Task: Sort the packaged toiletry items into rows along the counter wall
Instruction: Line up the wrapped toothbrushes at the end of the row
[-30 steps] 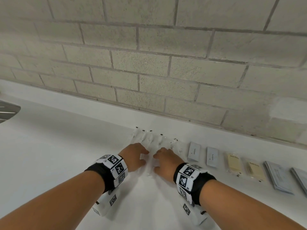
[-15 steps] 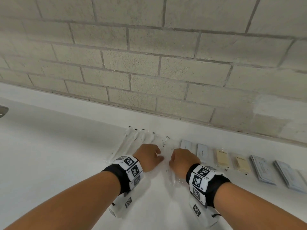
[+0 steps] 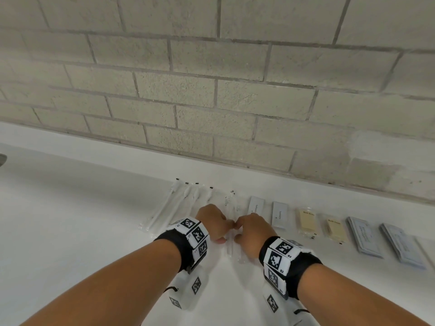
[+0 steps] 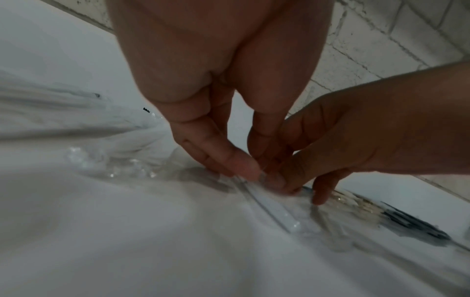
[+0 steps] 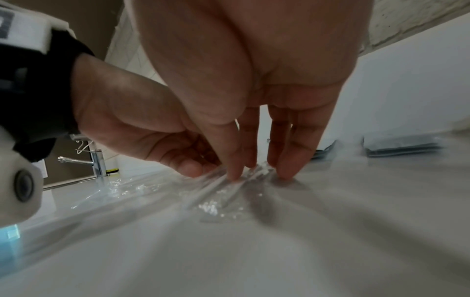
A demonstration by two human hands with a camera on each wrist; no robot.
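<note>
Clear packet [image 4: 279, 213], on worktop [image 3: 70, 220]: left grip [image 3: 213, 222] and right grip [image 3: 253, 231] are pinching it side by side; sachets [image 3: 280, 215] are lying just right of them.

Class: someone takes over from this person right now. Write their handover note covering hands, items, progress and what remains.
The left hand and right hand both pinch one clear long packet, which lies on the counter.
Done, laid along the wall: other clear packets, two white sachets, two beige bars, grey packs.
Left: probably straighten the pinched packet into its row, then let go.
</note>
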